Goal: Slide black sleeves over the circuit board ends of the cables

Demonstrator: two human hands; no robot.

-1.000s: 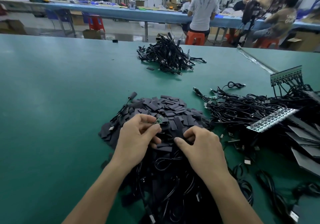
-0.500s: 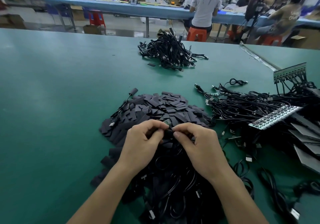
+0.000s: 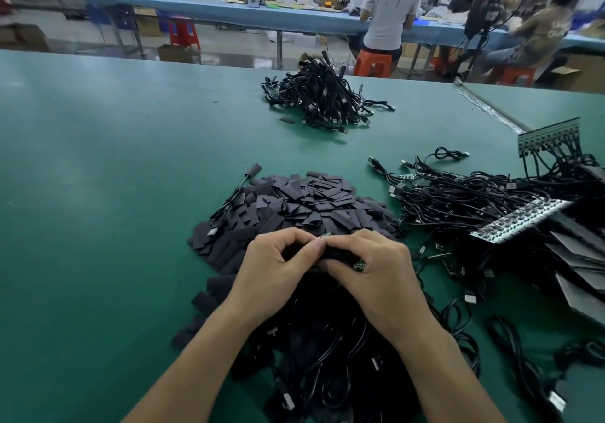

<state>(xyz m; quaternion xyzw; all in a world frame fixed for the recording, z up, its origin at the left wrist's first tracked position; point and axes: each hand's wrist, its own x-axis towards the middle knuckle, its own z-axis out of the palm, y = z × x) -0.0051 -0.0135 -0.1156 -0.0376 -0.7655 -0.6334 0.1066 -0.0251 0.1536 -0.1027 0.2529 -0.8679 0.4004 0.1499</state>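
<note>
I take the sleeve pile [image 3: 311, 203] as my landmark. Both hands meet at its near edge, just above the cable heap [image 3: 327, 357] that spills from the pile toward me across the green worktop [image 3: 98, 193].

My left hand [image 3: 275, 268] is curled, thumb and forefinger pinched together. A sliver of green circuit board [image 3: 325, 235] shows at the fingertips, so I judge it holds the cable's board end. My right hand [image 3: 376, 268] is curled too, its fingers wrapped over a black sleeve [image 3: 337, 254] held between the two hands. How far the sleeve is on the board I cannot tell, because the fingers cover the join. A second green speck shows under the right fingers, and I cannot say which cable it belongs to.

As for handling, I judge the sleeve light, soft and flat, so it may collapse shut. I would pinch it by its edges to bow the mouth open. The board looks small and stiff, and its solder joints are probably fragile. I would grip it by its long edges near the cable and push straight, without bending.
</note>
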